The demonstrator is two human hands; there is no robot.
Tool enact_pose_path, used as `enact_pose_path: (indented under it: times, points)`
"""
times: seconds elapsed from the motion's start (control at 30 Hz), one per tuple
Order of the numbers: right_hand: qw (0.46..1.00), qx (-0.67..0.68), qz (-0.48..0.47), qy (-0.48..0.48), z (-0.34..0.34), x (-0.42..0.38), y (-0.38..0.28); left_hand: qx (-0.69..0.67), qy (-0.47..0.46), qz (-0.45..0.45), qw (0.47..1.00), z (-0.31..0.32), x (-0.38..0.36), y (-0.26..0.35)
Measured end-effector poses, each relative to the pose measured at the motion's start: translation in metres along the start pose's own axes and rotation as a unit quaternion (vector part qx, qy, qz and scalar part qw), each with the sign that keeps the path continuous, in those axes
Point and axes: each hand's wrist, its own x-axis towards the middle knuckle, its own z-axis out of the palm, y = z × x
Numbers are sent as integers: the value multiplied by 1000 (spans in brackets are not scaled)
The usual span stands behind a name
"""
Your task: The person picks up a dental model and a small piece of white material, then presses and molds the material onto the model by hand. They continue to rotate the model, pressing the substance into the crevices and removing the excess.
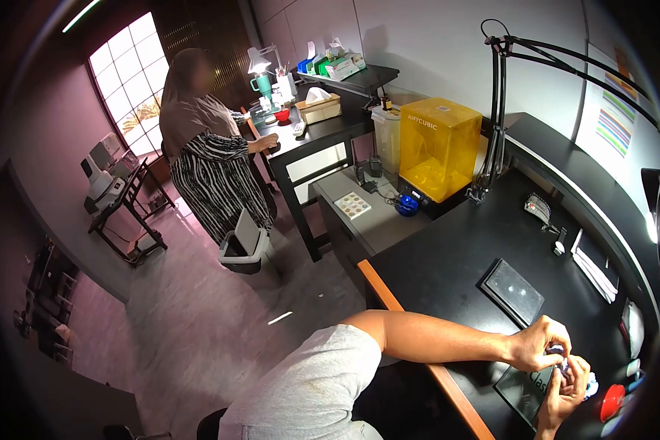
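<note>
At the lower right, my left hand [537, 345] is closed with its fingertips pinched on a small dark purple and white object [559, 358]. Just below it, my right hand [566, 389] grips the same object from the other side, and the two hands nearly touch. Fingers cover most of the object, so its shape is unclear. Beneath the hands lies a dark glassy plate [522, 392] with partly hidden lettering. A black rectangular slab [513, 292] rests on the black desk [433, 271] beyond my left hand.
A red round item [612, 402] sits right of my hands. Behind the desk stand a yellow-covered machine [440, 150] and a lamp arm [500, 110]. Across the room a person [209, 154] stands at another table [323, 132], beside a bin [246, 249].
</note>
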Motion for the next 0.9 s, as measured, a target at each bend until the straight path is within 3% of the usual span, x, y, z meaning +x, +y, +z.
enact_pose_path:
  times: [0.1, 0.23, 0.57, 0.67, 0.7, 0.8, 0.9]
  points:
    - [999, 30, 1, 9, 2, -3, 11, 3, -5, 12, 1000, -1, 1, 1]
    - [994, 89, 54, 27, 0, -8, 22, 7, -17, -37, 999, -5, 2, 11]
    - [999, -8, -21, 31, 6, -2, 5, -6, -52, -85, 995, -8, 4, 7]
    - [1000, 8, -14, 26, 3, -3, 1, -63, -65, -167, 982, -12, 6, 23]
    - [999, 21, -6, 29, 4, -4, 1, -59, -46, -96, 993, -8, 5, 18]
    - [999, 46, -4, 27, 6, -4, 4, -161, -70, -204, 963, -7, 2, 13]
    - [995, 98, -4, 19, 8, -2, 6, -153, -97, -183, 966, -7, 3, 9]
